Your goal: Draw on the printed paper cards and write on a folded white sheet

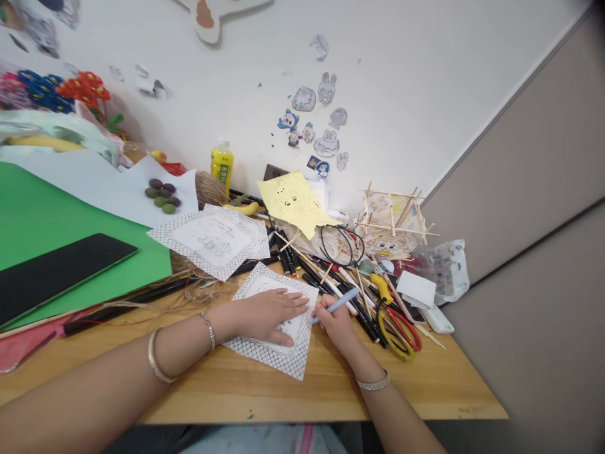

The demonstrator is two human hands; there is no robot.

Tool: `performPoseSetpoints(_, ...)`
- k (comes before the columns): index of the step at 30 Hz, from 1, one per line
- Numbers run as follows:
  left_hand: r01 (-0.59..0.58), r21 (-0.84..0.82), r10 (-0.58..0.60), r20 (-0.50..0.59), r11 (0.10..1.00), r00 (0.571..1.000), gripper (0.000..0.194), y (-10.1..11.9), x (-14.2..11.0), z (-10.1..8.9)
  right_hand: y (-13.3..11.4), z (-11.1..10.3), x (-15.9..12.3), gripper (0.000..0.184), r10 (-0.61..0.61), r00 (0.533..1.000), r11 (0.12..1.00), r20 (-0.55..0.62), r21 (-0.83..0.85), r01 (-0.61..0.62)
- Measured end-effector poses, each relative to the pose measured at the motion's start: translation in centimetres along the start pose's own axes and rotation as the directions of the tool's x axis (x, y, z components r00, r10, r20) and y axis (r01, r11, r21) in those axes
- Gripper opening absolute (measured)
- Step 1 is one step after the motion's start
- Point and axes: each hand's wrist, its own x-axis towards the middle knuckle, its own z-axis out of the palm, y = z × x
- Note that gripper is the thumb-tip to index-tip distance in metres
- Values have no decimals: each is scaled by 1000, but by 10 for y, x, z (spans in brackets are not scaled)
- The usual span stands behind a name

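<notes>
My left hand (271,314) lies flat with its fingers stretched over a white sheet with a cross-hatched border (297,364), covering much of the drawing inside it. At the sheet's right edge, my right hand (336,323) grips a light blue pen (344,300), its tip low by the paper. A second bordered drawing (210,238) lies just behind, showing a sketch in its middle. Several black markers (366,318) are heaped beyond my right hand, close to scissors with yellow and red handles (401,334).
A black tablet (66,271) rests on green paper (151,265) at the left. Toward the wall stand a yellow bottle (222,162) and a wooden stick frame (392,217). A yellow drawn sheet (295,202) leans over the clutter. The wooden table's front edge (265,419) is close to me.
</notes>
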Motion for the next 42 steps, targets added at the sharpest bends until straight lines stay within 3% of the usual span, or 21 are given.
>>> performPoseSetpoints(19,-22,-21,23,23,1000,999,79,0,0,-1,6,-1,1,30,-45,999,997,-18,-55,44)
performPoseSetpoints(30,25,-24,-24,35,999,999,82,0,0,0,4,-1,1,28,-58,998,996,-8,-69,57)
performPoseSetpoints(42,-3,-24,3,7,1000,1000,83,-7,-1,7,6,-1,1,28,-17,999,998,-29,-56,16)
